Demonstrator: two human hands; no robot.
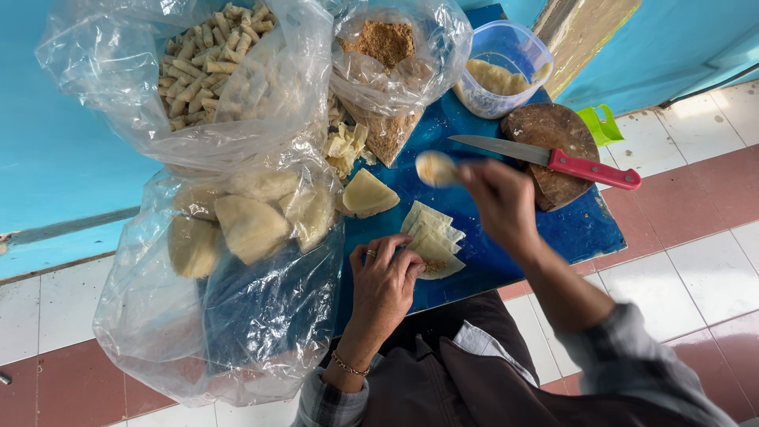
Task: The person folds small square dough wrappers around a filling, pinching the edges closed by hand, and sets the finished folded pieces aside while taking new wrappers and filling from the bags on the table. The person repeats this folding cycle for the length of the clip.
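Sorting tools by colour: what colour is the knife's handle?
Red; the knife handle shows best in the head view, lying on the round wooden board.

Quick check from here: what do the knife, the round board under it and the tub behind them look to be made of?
Knife: bare grey metal blade with a dull sheen, and a glossy red handle, probably plastic. Round board: looks like wood, dark brown, matte, with a worn, stained face. Tub: clear plastic with a bluish tint, since its pale contents show through the wall.
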